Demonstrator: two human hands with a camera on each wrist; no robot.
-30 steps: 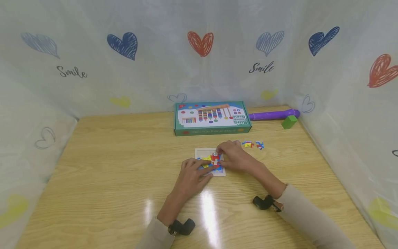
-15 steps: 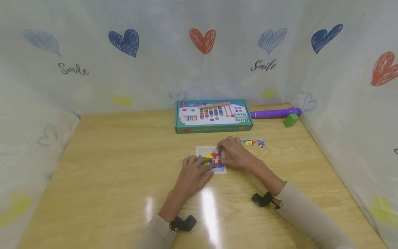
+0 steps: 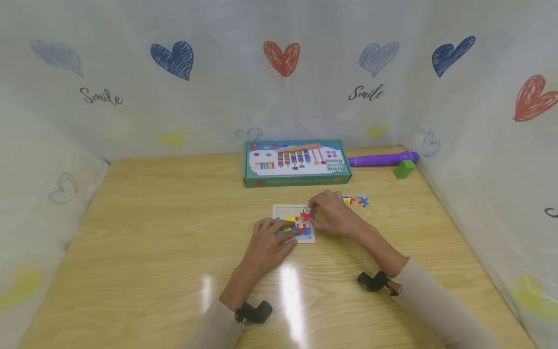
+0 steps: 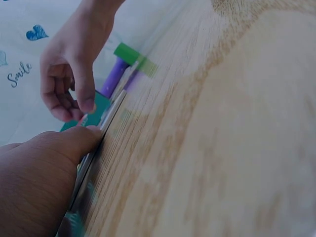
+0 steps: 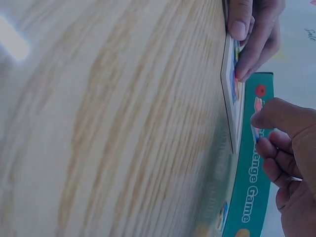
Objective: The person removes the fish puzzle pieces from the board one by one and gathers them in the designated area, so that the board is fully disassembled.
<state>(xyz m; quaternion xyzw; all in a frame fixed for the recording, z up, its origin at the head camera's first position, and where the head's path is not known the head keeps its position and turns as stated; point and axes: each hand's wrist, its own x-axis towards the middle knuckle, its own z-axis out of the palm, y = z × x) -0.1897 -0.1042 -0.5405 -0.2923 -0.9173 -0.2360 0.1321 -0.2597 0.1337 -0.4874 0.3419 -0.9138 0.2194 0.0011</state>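
Note:
A small wooden jigsaw board [image 3: 283, 211] lies mid-table, its lower part filled with yellow, red and blue pieces. My left hand [image 3: 266, 242] rests on it, fingers stretched over the filled part; in the right wrist view its thumb lies at the board's edge. At the board's right side, my right hand [image 3: 333, 215] pinches a red puzzle piece [image 3: 306, 214] with an eye printed on it. The right wrist view has this puzzle piece [image 5: 257, 105] held between thumb and fingers, raised off the board. Both hands hide parts of the board.
Two loose puzzle pieces [image 3: 363, 200] lie beyond my right hand, one partly covered. Behind the board sits a green Ring Challenge Game box [image 3: 298, 165]. A purple stick [image 3: 379, 159] and a green block [image 3: 404, 169] are at the back right, near the curtain [image 3: 226, 97].
My right hand has shifted slightly right, drawing the red piece away from its neighbours and up off the board. My left hand has stayed on the board.

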